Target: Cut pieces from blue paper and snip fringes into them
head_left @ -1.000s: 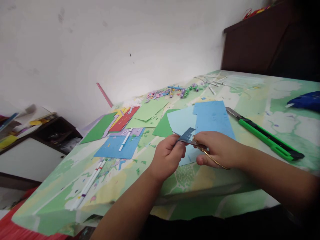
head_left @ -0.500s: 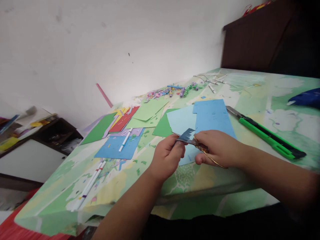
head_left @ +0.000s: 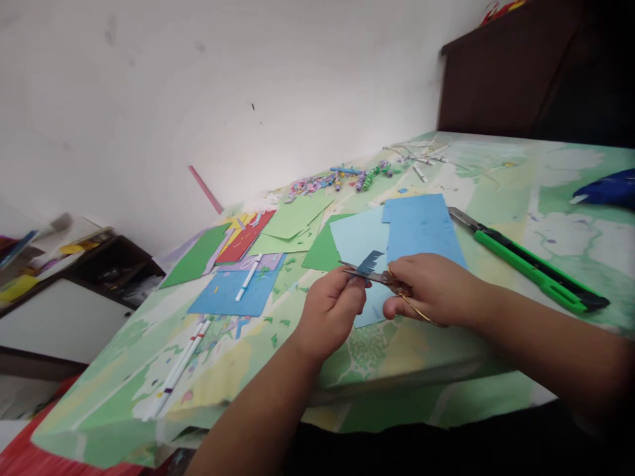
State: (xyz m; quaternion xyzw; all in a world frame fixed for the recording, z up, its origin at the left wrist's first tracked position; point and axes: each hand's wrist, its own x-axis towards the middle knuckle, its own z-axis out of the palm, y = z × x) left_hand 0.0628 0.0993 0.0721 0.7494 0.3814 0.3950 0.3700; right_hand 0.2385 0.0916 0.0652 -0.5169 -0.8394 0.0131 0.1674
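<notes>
Head view: scissors [head_left: 378, 277] are the reference, above the near edge of the desk [head_left: 397, 347]. Right hand [head_left: 431, 291] has its fingers curled around the gold handles; loops mostly hidden by the hand, so finger seating is hard to make out. Left hand [head_left: 330, 314], just left of the scissors, pinches a blue strip [head_left: 370, 261] between thumb and fingers, no visible gap. Strip is fringed on its far right side, sits at the blades and pokes up past them; its lower end is covered by the left fingers. Can't tell how far apart the blades are.

Light blue paper [head_left: 357, 235] lies below and beyond the scissors, partly masked by both hands. Blue sheet [head_left: 419, 225] is beyond the scissors, to the right, near corner behind the right hand. Green cutter [head_left: 538, 268] lies right of the scissors, blade out. Further right, a blue tool [head_left: 610, 187] with a white tip is cut off by the frame.

Left of the scissors: another blue card [head_left: 231, 295] with a white stick [head_left: 249, 277] on it, plus green scraps [head_left: 285, 322]. Far beyond the scissors: a pile of colored bits [head_left: 312, 188], too small to sort out.
</notes>
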